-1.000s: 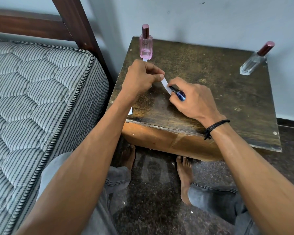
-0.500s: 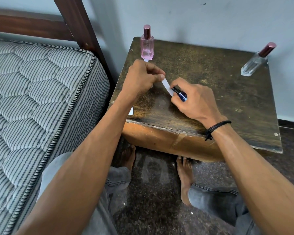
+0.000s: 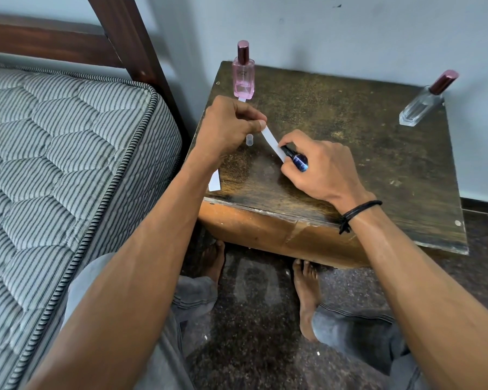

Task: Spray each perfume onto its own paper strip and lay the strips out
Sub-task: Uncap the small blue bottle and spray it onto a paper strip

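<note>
Cap (image 3: 249,139) now shows beside left hand (image 3: 228,128) (pinching strip (image 3: 272,142)).

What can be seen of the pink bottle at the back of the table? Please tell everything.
The pink bottle is a slim rectangular flask of clear pink glass, its tall dark red cap on. It stands upright at the far left corner of the wooden table, near the wall. A white paper strip end shows at its base; whether it lies under the bottle I cannot tell.
</note>
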A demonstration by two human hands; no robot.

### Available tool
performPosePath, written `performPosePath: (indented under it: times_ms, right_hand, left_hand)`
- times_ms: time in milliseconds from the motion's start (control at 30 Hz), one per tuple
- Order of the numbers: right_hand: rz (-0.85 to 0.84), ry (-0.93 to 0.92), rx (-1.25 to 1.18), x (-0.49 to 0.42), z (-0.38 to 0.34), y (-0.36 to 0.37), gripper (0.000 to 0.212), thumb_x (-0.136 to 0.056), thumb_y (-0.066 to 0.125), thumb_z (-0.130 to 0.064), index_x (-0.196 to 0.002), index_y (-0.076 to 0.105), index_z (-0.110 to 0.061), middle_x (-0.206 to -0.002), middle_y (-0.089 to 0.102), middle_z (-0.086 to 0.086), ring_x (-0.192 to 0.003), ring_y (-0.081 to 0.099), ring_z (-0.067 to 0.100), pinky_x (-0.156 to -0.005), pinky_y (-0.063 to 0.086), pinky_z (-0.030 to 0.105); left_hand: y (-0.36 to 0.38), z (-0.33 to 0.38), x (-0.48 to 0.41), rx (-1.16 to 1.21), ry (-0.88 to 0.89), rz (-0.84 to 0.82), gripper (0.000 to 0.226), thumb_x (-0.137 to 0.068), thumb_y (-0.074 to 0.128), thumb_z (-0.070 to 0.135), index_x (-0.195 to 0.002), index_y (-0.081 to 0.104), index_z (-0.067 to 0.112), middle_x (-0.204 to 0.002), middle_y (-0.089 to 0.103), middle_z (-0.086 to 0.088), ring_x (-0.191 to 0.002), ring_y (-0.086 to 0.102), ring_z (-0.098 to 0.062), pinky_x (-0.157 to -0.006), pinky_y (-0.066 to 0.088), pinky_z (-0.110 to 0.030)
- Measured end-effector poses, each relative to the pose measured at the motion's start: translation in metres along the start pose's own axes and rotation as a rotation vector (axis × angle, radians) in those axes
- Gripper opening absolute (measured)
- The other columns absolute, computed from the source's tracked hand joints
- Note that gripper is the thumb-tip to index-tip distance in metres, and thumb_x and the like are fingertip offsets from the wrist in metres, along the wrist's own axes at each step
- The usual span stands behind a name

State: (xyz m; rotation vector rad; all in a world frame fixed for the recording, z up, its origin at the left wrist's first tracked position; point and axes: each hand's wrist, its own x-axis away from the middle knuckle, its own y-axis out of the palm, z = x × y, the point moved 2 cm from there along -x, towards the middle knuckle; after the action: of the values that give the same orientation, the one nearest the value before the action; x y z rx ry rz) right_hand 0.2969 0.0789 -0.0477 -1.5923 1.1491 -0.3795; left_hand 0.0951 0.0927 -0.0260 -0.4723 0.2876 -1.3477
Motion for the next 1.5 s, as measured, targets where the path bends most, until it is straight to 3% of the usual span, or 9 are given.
performPosePath:
  times_ms: [200,433,667,767,833,967,1133,1400,1500]
  right_hand:
    - [-0.019,-0.012,0.001,0.000,0.001,0.001,0.025,-0.090,0.054,-0.035,-0.111,0.063,-0.026,-0.064,0.053,-0.012,-0.055,0.053,0.022,-0.054,0.045,0.032]
    - [-0.011,-0.013,0.012,0.000,0.003,0.001,0.020,-0.089,0.059,-0.035,-0.106,0.065,-0.026,-0.060,0.054,-0.008,-0.054,0.054,0.024,-0.055,0.045,0.033]
    - [0.067,0.013,-0.124,0.000,0.006,0.000,0.028,-0.093,0.057,-0.032,-0.119,0.064,-0.027,-0.066,0.059,-0.010,-0.056,0.054,0.018,-0.056,0.045,0.030]
    - [0.091,0.116,-0.320,-0.002,0.012,-0.001,0.028,-0.096,0.061,-0.032,-0.124,0.063,-0.030,-0.082,0.068,-0.014,-0.073,0.067,0.015,-0.070,0.051,0.029]
    - [0.111,0.244,-0.597,-0.006,0.017,-0.001,0.026,-0.096,0.064,-0.032,-0.123,0.064,-0.031,-0.098,0.071,-0.012,-0.089,0.070,0.013,-0.080,0.052,0.031]
    - [0.167,0.423,-1.212,-0.016,0.022,-0.009,0.018,-0.099,0.061,-0.015,-0.115,0.066,-0.016,-0.069,0.058,0.001,-0.059,0.046,0.017,-0.045,0.031,0.024]
    - [-0.023,0.467,-1.728,-0.022,0.020,-0.017,0.024,-0.103,0.050,-0.021,-0.122,0.062,-0.013,-0.072,0.053,0.006,-0.053,0.043,0.012,-0.048,0.025,0.024]
    - [-0.113,0.445,-1.977,-0.020,0.003,-0.020,0.030,-0.100,0.051,-0.029,-0.124,0.061,-0.015,-0.068,0.053,0.002,-0.047,0.035,0.009,-0.050,0.024,0.023]
    - [-0.060,0.463,-1.810,-0.021,0.005,-0.021,0.023,-0.099,0.054,-0.024,-0.120,0.063,-0.016,-0.070,0.051,0.003,-0.047,0.034,0.010,-0.049,0.020,0.025]
  left_hand:
    - [0.000,0.002,0.000,0.002,-0.003,-0.015,0.008,-0.082,0.082,0.018,-0.089,0.081,0.022,-0.084,0.076,0.010,-0.082,0.067,-0.002,-0.081,0.049,-0.022]
    - [0.001,0.000,-0.001,0.001,-0.007,-0.021,0.009,-0.081,0.083,0.018,-0.088,0.082,0.023,-0.084,0.077,0.009,-0.087,0.070,-0.006,-0.086,0.054,-0.027]
    - [-0.003,0.001,0.000,-0.008,-0.011,-0.015,0.008,-0.082,0.082,0.018,-0.089,0.082,0.021,-0.082,0.075,0.010,-0.087,0.068,-0.007,-0.084,0.051,-0.026]
    - [-0.002,0.000,0.000,-0.009,-0.008,-0.029,0.008,-0.082,0.082,0.017,-0.089,0.082,0.021,-0.079,0.074,0.012,-0.083,0.068,-0.005,-0.082,0.051,-0.025]
    - [-0.002,0.000,0.000,-0.002,-0.006,-0.039,0.008,-0.082,0.082,0.017,-0.088,0.081,0.021,-0.075,0.074,0.013,-0.078,0.067,-0.001,-0.078,0.049,-0.021]
    - [-0.001,0.001,0.000,0.014,0.009,-0.045,0.008,-0.082,0.082,0.015,-0.088,0.081,0.019,-0.078,0.075,0.011,-0.077,0.068,-0.001,-0.077,0.049,-0.020]
    - [0.001,-0.001,-0.001,0.021,0.016,-0.051,0.008,-0.082,0.082,0.015,-0.088,0.081,0.020,-0.079,0.076,0.009,-0.080,0.070,-0.006,-0.082,0.054,-0.026]
    - [0.002,-0.002,-0.002,0.019,0.010,-0.054,0.010,-0.082,0.082,0.015,-0.086,0.080,0.024,-0.082,0.077,0.010,-0.087,0.071,-0.008,-0.090,0.056,-0.032]
    - [0.002,-0.002,-0.002,0.022,0.010,-0.057,0.010,-0.082,0.082,0.015,-0.087,0.080,0.023,-0.080,0.077,0.010,-0.081,0.070,-0.007,-0.088,0.056,-0.032]
